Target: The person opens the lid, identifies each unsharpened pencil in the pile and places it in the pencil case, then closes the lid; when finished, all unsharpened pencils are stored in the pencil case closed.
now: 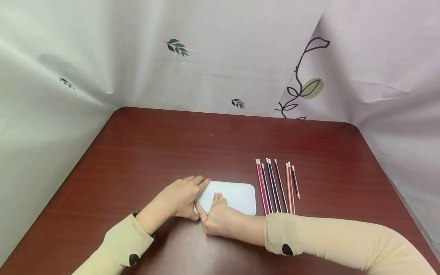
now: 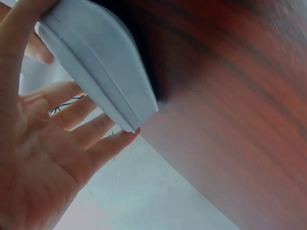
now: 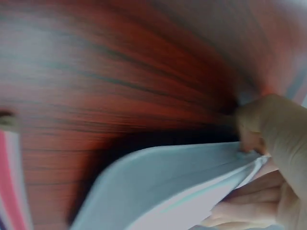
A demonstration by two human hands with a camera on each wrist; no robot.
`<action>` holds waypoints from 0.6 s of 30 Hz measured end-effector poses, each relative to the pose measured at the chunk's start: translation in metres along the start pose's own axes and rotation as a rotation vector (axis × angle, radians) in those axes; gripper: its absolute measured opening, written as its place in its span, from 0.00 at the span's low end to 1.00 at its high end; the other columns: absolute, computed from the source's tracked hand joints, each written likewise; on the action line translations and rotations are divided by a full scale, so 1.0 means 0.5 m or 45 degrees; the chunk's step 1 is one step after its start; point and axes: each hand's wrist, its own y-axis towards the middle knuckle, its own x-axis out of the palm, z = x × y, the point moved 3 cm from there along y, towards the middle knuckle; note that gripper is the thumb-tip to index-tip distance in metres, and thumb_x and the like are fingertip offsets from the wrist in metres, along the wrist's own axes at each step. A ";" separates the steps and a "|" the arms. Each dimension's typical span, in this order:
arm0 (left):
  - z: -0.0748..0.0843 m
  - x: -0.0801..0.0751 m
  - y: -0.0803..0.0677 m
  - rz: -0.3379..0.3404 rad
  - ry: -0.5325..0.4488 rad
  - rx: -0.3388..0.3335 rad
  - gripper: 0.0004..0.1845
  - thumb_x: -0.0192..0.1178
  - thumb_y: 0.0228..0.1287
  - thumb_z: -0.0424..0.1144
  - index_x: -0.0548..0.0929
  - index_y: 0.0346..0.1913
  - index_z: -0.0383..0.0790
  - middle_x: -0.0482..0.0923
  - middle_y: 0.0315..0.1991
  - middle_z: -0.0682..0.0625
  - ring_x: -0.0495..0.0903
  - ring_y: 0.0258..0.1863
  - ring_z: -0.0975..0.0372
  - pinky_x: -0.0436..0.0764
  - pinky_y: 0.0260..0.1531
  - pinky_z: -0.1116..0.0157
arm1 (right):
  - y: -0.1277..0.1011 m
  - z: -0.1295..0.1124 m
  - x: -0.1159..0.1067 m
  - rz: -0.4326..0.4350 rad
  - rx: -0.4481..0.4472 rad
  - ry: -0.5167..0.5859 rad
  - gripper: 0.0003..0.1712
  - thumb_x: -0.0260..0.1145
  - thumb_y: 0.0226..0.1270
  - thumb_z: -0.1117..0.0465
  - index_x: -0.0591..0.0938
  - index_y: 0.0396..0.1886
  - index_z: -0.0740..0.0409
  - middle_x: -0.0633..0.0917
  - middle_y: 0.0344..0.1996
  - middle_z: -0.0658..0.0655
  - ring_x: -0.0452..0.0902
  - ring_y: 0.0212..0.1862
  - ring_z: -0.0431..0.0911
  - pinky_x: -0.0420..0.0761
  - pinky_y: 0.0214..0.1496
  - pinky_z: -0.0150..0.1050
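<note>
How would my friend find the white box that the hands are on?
Look at the dark red table, at its near edge. There both hands, left hand and right hand, meet on a flat, pale box with round corners. It is the only wide white thing; just to its right lies a row of thin pencils.

pale blue case (image 1: 237, 196) flat on table (image 1: 154, 152)
</note>
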 end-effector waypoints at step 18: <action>-0.032 0.023 -0.030 -0.106 -0.234 -0.095 0.56 0.67 0.39 0.65 0.55 0.72 0.48 0.61 0.67 0.45 0.63 0.64 0.51 0.65 0.60 0.51 | -0.119 0.076 0.093 -0.125 0.312 1.051 0.51 0.57 0.55 0.29 0.55 0.73 0.47 0.57 0.71 0.59 0.52 0.71 0.53 0.53 0.69 0.53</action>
